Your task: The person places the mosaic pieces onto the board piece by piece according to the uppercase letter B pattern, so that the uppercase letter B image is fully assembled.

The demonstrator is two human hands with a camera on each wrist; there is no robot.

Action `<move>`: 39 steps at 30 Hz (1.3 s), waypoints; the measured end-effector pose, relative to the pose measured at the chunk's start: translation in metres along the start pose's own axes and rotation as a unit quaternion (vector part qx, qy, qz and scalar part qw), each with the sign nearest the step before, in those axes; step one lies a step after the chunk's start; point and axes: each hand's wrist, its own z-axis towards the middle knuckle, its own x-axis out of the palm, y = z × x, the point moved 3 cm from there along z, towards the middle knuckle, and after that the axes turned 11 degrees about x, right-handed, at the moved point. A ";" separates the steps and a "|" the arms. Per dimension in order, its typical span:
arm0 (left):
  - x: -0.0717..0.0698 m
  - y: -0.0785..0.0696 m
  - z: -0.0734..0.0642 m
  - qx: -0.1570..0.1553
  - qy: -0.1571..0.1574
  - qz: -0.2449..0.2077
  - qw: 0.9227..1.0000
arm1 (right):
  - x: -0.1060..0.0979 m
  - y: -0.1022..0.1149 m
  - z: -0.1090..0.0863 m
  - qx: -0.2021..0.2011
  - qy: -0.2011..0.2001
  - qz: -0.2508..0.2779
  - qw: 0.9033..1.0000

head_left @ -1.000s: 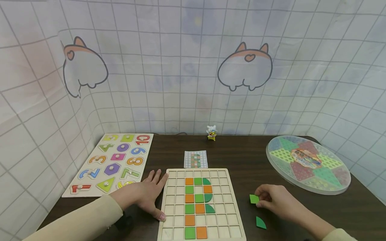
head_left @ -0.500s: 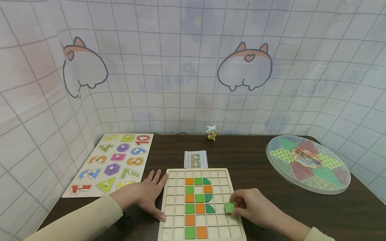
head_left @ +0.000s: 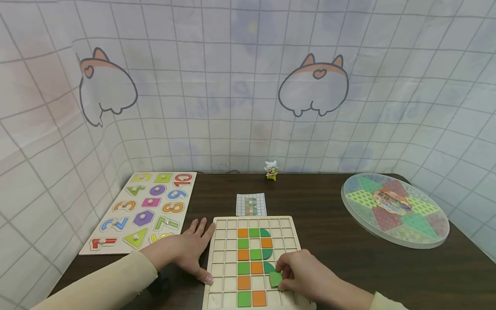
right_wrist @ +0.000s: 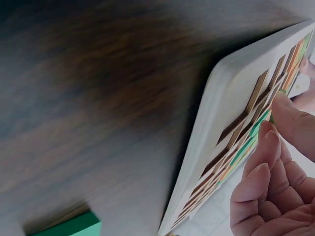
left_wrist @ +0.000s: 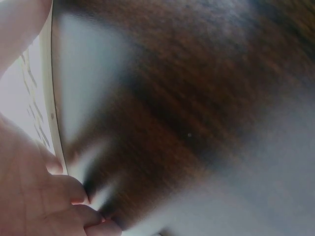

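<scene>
A wooden grid board (head_left: 218, 284) lies on the table, with orange squares, light green squares and dark green quarter-round tiles set in its cells. Between thumb and fingers my right hand (head_left: 306, 275) pinches a light green square tile (head_left: 275, 280). That tile is over the board's right-middle part, just below a dark green quarter-round (head_left: 269, 268); whether it touches the board I cannot tell. Spread flat at the board's left edge, my left hand (head_left: 191, 252) rests with its thumb on the rim. A loose dark green tile (right_wrist: 71, 226) lies on the table in the right wrist view.
Behind the board lies a small printed pattern card (head_left: 251, 204). A number-and-shape puzzle board (head_left: 149, 215) is at the left, and a round Chinese checkers-style board (head_left: 395, 211) at the right. A small figurine (head_left: 271, 170) stands near the back wall.
My right hand has lifted the light green square tile from the table right of the board and carried it left over the board. My left hand has stayed in place.
</scene>
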 end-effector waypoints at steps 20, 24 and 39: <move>0.001 -0.001 0.000 0.001 -0.001 0.010 1.000 | 0.009 0.007 0.004 0.027 0.014 0.009 0.999; 0.000 -0.001 0.001 0.000 -0.001 0.012 1.000 | 0.009 0.007 0.003 0.021 0.011 0.010 1.000; 0.001 0.001 0.002 -0.004 0.005 0.012 1.000 | 0.011 0.008 0.006 0.001 -0.015 -0.030 0.999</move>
